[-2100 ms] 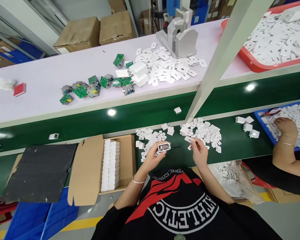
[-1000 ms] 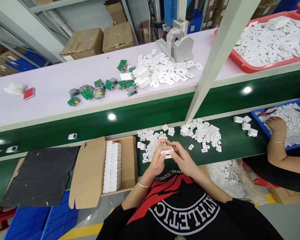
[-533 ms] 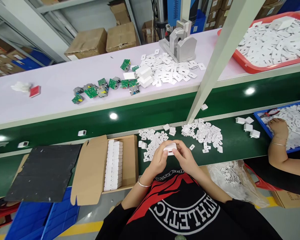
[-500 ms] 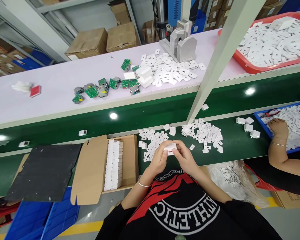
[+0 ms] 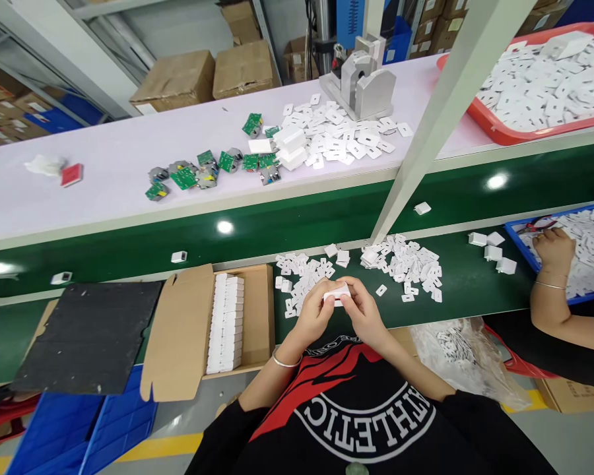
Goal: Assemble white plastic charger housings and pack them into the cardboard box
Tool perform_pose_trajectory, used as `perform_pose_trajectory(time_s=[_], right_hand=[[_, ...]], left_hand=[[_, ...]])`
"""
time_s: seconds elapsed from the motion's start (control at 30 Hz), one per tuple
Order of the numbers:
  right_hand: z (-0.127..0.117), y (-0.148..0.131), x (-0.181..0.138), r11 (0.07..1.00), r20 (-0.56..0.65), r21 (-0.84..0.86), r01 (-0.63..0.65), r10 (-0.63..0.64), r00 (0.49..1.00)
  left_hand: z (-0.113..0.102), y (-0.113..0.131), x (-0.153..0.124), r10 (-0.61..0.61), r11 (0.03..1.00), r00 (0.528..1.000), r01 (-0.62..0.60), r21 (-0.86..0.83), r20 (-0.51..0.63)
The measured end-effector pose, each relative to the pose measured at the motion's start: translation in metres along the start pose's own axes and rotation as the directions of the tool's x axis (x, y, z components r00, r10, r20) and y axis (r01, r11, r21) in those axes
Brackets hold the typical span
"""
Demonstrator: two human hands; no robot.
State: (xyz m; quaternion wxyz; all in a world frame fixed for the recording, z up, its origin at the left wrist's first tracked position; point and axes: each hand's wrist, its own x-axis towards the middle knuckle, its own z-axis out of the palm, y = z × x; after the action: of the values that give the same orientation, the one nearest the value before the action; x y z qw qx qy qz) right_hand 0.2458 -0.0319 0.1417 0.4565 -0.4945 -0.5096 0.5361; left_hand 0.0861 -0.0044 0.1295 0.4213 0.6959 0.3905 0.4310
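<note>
A small white charger housing [image 5: 337,293] is pinched between both my hands just above the green bench. My left hand [image 5: 313,317] grips its left end and my right hand [image 5: 363,315] closes over its right end. Behind them lie two heaps of small white cover plates [image 5: 404,264], the left heap [image 5: 301,277] nearer my left hand. An open cardboard box [image 5: 250,315] to the left holds a row of finished white housings [image 5: 226,321].
A green conveyor belt [image 5: 297,224] carries single white housings [image 5: 422,208]. The white shelf behind holds green circuit boards [image 5: 212,168], more plates and a metal fixture [image 5: 366,82]. A co-worker's hand [image 5: 554,247] rests in a blue tray at right. A black mat [image 5: 86,336] lies left.
My right hand brought a plate from the pile to the housing, and both hands closed on it. White housings on the belt have drifted to the right.
</note>
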Motion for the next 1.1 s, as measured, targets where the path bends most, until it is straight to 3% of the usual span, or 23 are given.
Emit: perform_pose_trajectory(time_s=[0.3, 0.57, 0.83, 1.1], right_hand=[[-0.001, -0.004, 0.005, 0.999, -0.06, 0.013, -0.046, 0.047, 0.997], [0.0, -0.008, 0.005, 0.998, -0.044, -0.014, -0.058, 0.057, 0.997], [0.002, -0.009, 0.002, 0.999, -0.05, -0.044, -0.026, 0.023, 0.998], [-0.001, -0.013, 0.01, 0.995, -0.026, -0.038, -0.09, 0.089, 0.996]], left_hand=[[-0.006, 0.013, 0.003, -0.157, 0.979, 0.979, 0.171, -0.11, 0.13], [-0.003, 0.021, 0.005, -0.135, 0.989, 0.989, 0.139, -0.058, 0.067], [-0.004, 0.008, 0.0, -0.077, 0.995, 0.996, 0.081, -0.067, 0.047], [-0.009, 0.011, -0.004, -0.122, 0.975, 0.984, 0.144, -0.172, 0.128]])
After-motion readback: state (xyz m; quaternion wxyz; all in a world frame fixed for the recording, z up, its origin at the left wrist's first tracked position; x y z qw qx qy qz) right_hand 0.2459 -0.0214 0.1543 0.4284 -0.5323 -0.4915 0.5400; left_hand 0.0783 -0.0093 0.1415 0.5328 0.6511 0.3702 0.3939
